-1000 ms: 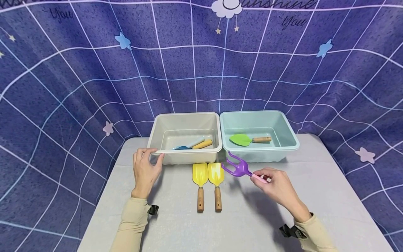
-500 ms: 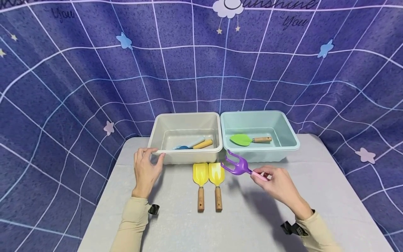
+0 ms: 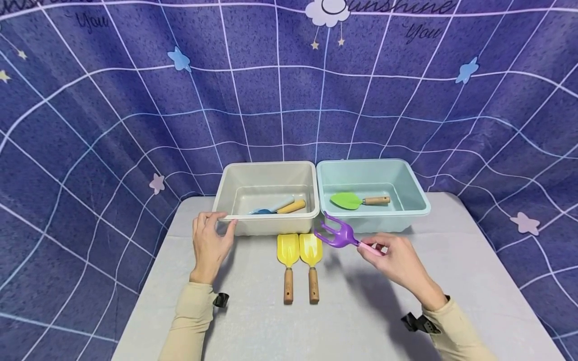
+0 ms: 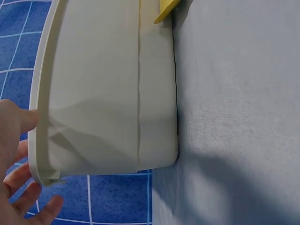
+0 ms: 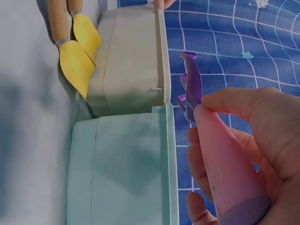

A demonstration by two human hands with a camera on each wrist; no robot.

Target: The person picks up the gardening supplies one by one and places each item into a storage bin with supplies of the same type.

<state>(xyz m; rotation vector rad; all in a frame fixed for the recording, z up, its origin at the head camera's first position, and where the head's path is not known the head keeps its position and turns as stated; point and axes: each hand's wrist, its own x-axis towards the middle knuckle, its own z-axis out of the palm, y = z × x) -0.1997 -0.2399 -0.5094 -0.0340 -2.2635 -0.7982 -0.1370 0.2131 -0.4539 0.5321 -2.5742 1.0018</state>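
In the head view, my right hand (image 3: 397,260) grips the pink handle of a purple three-pronged hand rake (image 3: 342,235), held up in front of the two bins with its prongs toward the left. Thumb and fingers close round that handle (image 5: 225,164) in the right wrist view. My left hand (image 3: 210,245) holds the front left corner of the cream bin (image 3: 271,226), thumb on the near side of the rim and fingers around the corner. Below the bins lie two yellow shovels (image 3: 288,248) side by side, their wooden handles pointing toward me.
Beside the cream bin stands a light blue bin (image 3: 375,220) holding a green trowel (image 3: 346,200) with a wooden handle. Inside the cream bin are a yellow-handled blue tool (image 3: 291,206) and a pale blue one. A purple gridded curtain (image 3: 289,100) hangs behind the grey-covered table (image 3: 253,321).
My right hand has shifted the hand rake slightly left and up. The left hand stays at the cream bin's corner, and the tools in the bins and on the table have not moved.
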